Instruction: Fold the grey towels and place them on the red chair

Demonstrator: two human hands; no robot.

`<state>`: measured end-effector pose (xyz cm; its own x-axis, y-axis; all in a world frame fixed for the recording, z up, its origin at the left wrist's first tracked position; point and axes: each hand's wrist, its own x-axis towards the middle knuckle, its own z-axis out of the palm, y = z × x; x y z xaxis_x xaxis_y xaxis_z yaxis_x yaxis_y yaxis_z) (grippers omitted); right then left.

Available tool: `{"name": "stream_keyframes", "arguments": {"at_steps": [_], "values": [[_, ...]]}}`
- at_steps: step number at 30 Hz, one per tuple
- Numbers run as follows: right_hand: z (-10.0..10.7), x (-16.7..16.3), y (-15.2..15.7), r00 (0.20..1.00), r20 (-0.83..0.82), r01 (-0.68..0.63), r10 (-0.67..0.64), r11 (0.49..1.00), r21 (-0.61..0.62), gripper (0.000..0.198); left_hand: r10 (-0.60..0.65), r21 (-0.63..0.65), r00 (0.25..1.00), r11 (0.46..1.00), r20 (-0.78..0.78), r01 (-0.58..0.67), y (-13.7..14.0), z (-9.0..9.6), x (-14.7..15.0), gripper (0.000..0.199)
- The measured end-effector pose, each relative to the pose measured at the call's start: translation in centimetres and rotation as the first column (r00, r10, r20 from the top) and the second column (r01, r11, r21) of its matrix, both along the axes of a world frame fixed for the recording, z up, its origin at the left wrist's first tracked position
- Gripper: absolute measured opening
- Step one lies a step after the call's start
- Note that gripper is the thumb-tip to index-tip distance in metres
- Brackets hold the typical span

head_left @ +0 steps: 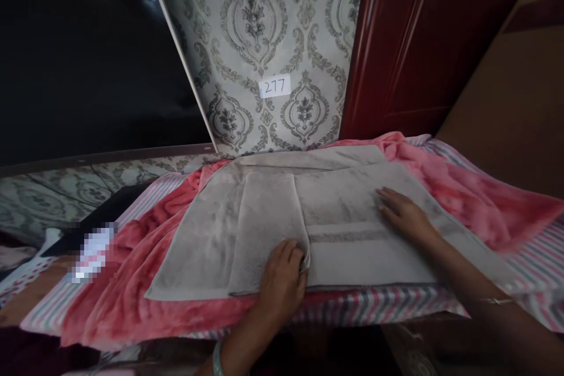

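Observation:
A soft grey towel [343,200] lies spread out, with its left part folded over as a flap [268,217]. Across its right part runs a flat woven band. More grey cloth [202,247] of the same look extends beneath and to the left. My left hand [284,276] is at the front right corner of the flap, fingers curled round its edge; the fingertips are partly hidden. Farther right, my right hand [405,217] rests on the towel with its fingers stretched out and nothing held in them.
Under the grey cloth are a pink-red plush blanket [145,270] and a striped sheet [374,308]. A large dark screen [92,64] stands at the back left. Behind are patterned wallpaper with a "277" label [275,86], a dark red panel [396,41] and a brown board [511,88].

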<state>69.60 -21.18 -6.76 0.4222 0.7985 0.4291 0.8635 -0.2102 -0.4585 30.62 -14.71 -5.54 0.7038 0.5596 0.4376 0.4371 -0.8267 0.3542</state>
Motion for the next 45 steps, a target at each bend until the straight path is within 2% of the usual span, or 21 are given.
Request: {"name": "stream_keyframes", "arguments": {"at_steps": [2,3,4,6,8,9,12,14,17,21,23,27,31,41,45], "values": [[1.4,-3.7,2.0,0.981,-0.162,-0.099,0.108,0.993,0.063,0.049,0.001,-0.051,0.998,0.999,0.066,0.002,0.3,0.1,0.1,0.032],[2.0,-5.9,3.1,0.941,-0.287,-0.170,0.179,0.984,0.056,0.050,0.011,-0.093,0.995,0.996,0.099,-0.002,0.5,0.3,0.1,0.030],[2.5,-8.0,4.3,0.871,-0.430,-0.243,0.237,0.969,0.041,0.052,0.024,-0.144,0.991,0.990,0.130,-0.005,0.6,0.6,0.1,0.029],[2.9,-12.0,6.7,0.692,-0.669,-0.345,0.273,0.938,0.027,0.058,0.044,-0.251,0.983,0.968,0.180,0.003,0.9,1.3,-0.1,0.025],[2.9,-15.1,9.2,0.589,-0.768,-0.390,0.250,0.921,0.001,0.064,0.052,-0.325,0.974,0.945,0.218,0.022,1.1,2.0,-0.4,0.022],[2.9,-16.2,10.4,0.585,-0.772,-0.385,0.248,0.923,0.005,0.065,0.054,-0.345,0.971,0.938,0.235,0.031,1.2,2.2,-0.6,0.022],[2.7,-18.1,13.6,0.664,-0.688,-0.315,0.291,0.944,0.095,0.063,0.051,-0.352,0.966,0.935,0.253,0.043,1.4,2.7,-0.7,0.021],[2.8,-18.7,15.2,0.700,-0.650,-0.284,0.297,0.950,0.129,0.063,0.041,-0.319,0.969,0.947,0.242,0.039,1.5,2.9,-0.4,0.022],[3.6,-18.7,16.3,0.710,-0.646,-0.263,0.281,0.956,0.127,0.066,0.021,-0.221,0.977,0.975,0.210,0.026,1.5,3.5,0.5,0.023],[5.0,-16.8,15.3,0.772,-0.556,-0.222,0.308,0.950,0.218,0.067,-0.060,-0.068,0.980,0.995,0.189,0.074,0.9,4.0,2.9,0.026],[4.8,-15.3,14.2,0.804,-0.512,-0.200,0.301,0.949,0.243,0.067,-0.106,-0.034,0.983,0.993,0.148,0.112,0.5,3.8,4.3,0.026],[2.7,-12.5,11.9,0.818,-0.532,-0.151,0.218,0.974,0.167,0.062,-0.163,-0.040,0.986,0.986,-0.046,0.161,-0.3,2.3,6.5,0.018],[0.6,-11.4,10.8,0.781,-0.571,-0.186,0.252,0.967,0.173,0.053,-0.183,0.050,0.968,0.980,-0.174,0.194,-1.0,1.2,7.1,0.019],[0.2,-11.7,11.1,0.769,-0.573,-0.180,0.285,0.956,0.233,0.053,-0.207,0.114,0.967,0.968,-0.148,0.225,-1.3,0.8,6.9,0.022],[0.1,-11.7,11.0,0.782,-0.565,-0.133,0.262,0.957,0.259,0.057,-0.200,0.158,0.970,0.962,-0.140,0.221,-1.5,1.0,7.4,0.023]]}}
